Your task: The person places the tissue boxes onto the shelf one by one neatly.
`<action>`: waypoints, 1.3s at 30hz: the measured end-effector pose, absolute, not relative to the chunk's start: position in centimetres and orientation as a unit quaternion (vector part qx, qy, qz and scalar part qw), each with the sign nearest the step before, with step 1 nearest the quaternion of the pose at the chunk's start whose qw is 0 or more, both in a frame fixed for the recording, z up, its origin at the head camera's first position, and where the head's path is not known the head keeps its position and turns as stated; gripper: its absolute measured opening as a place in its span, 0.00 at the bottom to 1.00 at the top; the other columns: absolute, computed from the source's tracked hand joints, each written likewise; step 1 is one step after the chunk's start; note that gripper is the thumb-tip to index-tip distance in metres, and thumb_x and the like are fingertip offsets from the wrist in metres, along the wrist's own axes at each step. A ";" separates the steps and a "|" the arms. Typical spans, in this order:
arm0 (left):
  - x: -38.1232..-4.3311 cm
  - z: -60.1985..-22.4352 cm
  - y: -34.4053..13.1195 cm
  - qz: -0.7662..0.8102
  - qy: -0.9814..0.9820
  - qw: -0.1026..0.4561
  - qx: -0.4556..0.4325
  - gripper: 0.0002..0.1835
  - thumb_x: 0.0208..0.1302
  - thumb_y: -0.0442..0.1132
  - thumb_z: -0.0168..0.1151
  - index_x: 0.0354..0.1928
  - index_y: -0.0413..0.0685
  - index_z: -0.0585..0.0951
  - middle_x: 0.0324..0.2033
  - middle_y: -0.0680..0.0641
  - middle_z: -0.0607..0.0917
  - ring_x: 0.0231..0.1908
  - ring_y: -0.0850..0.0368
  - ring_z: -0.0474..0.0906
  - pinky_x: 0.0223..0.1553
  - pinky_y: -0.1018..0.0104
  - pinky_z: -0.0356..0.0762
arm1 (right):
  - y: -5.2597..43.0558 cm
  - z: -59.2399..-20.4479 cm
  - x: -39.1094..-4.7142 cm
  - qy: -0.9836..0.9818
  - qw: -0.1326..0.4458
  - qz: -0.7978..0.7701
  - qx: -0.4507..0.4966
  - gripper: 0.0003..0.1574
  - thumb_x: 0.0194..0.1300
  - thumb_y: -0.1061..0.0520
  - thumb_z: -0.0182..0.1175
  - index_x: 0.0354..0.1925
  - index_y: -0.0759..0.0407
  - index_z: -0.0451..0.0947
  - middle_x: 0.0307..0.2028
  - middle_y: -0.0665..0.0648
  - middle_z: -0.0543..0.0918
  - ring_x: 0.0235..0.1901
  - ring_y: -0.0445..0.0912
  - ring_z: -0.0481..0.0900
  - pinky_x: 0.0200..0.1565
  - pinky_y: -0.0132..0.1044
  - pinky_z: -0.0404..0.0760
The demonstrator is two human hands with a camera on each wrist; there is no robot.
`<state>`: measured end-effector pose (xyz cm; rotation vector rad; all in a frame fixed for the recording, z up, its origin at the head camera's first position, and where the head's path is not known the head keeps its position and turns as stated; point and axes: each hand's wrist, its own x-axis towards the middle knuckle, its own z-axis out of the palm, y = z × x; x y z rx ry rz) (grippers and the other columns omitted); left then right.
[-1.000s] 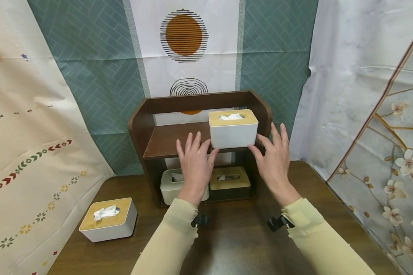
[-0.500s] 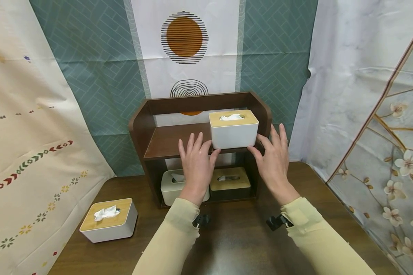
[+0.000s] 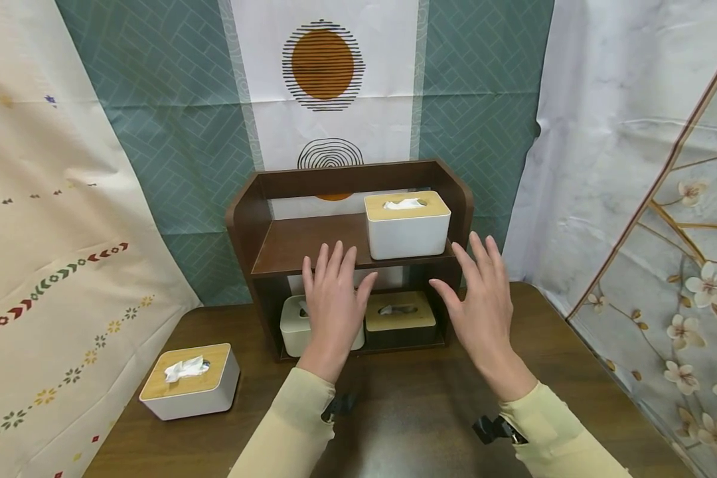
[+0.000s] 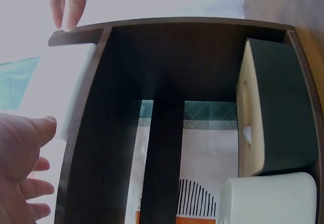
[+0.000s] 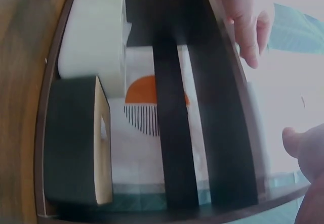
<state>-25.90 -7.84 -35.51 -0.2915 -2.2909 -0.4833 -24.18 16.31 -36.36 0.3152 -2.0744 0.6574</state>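
Observation:
A white tissue box [image 3: 409, 238] with a light wooden lid stands on the upper shelf, at its right end. My left hand [image 3: 334, 302] is in front of the shelf, left of and below that box, fingers spread and holding nothing. Opposite it, my right hand [image 3: 482, 302] stands apart from the box with its thumb and fingers spread. In the left wrist view the left thumb [image 4: 43, 129] shows close beside the white box [image 4: 61, 82]. The brown shelf unit [image 3: 311, 239] holds both levels.
On the lower level sit a cream tissue box [image 3: 294, 328], partly behind my left hand, and a dark green one [image 3: 401, 332] with a wooden lid. Another white tissue box [image 3: 194, 385] rests on the wooden table [image 3: 406, 411] at left. Printed cloths hang around the table.
Both hands have drawn back from the white tissue box, towards me and slightly down, the right one also rightward. The box stays in place on the upper shelf.

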 end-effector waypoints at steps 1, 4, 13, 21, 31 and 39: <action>-25.6 -35.7 -8.0 -0.186 -0.898 0.381 -0.114 0.33 0.81 0.57 0.66 0.77 0.46 0.78 0.79 0.39 0.74 0.83 0.38 0.60 0.83 0.34 0.45 | 16.1 -36.5 -23.8 -0.839 0.457 0.263 0.134 0.50 0.63 0.53 0.84 0.77 0.61 0.76 0.83 0.63 0.66 0.85 0.61 0.54 0.78 0.67 0.61; -24.5 -36.2 -8.5 -0.177 -0.900 0.382 -0.115 0.34 0.81 0.57 0.66 0.79 0.46 0.77 0.79 0.39 0.73 0.83 0.38 0.60 0.83 0.35 0.45 | 15.3 -36.8 -23.0 -0.837 0.459 0.255 0.153 0.52 0.61 0.54 0.85 0.78 0.62 0.75 0.82 0.63 0.67 0.85 0.62 0.55 0.78 0.67 0.63; -21.7 -37.5 -10.7 -0.168 -0.900 0.382 -0.124 0.34 0.80 0.54 0.69 0.79 0.44 0.76 0.78 0.37 0.74 0.81 0.36 0.64 0.82 0.33 0.49 | 12.3 -38.4 -21.5 -0.837 0.430 0.254 0.221 0.53 0.60 0.53 0.85 0.78 0.62 0.75 0.80 0.63 0.71 0.81 0.60 0.65 0.75 0.64 0.69; -20.0 -38.7 -13.6 -0.155 -0.899 0.393 -0.113 0.34 0.76 0.51 0.73 0.76 0.42 0.79 0.75 0.35 0.78 0.78 0.34 0.68 0.81 0.33 0.54 | 9.1 -40.0 -21.0 -0.838 0.398 0.259 0.270 0.51 0.62 0.49 0.84 0.77 0.59 0.76 0.78 0.60 0.74 0.71 0.60 0.79 0.70 0.60 0.78; -18.3 -39.4 -17.3 -0.158 -0.901 0.395 -0.084 0.36 0.72 0.47 0.78 0.75 0.38 0.79 0.74 0.32 0.78 0.76 0.31 0.70 0.79 0.33 0.57 | 4.8 -40.9 -20.4 -0.848 0.340 0.272 0.302 0.47 0.69 0.45 0.79 0.79 0.55 0.74 0.78 0.57 0.75 0.71 0.57 0.80 0.69 0.56 0.80; -16.9 -40.3 -20.3 -0.165 -0.901 0.398 -0.056 0.34 0.72 0.45 0.77 0.74 0.37 0.79 0.71 0.31 0.80 0.74 0.29 0.71 0.77 0.29 0.57 | 1.5 -42.1 -20.0 -0.852 0.302 0.283 0.322 0.48 0.71 0.42 0.76 0.80 0.54 0.73 0.78 0.56 0.76 0.71 0.56 0.80 0.67 0.56 0.81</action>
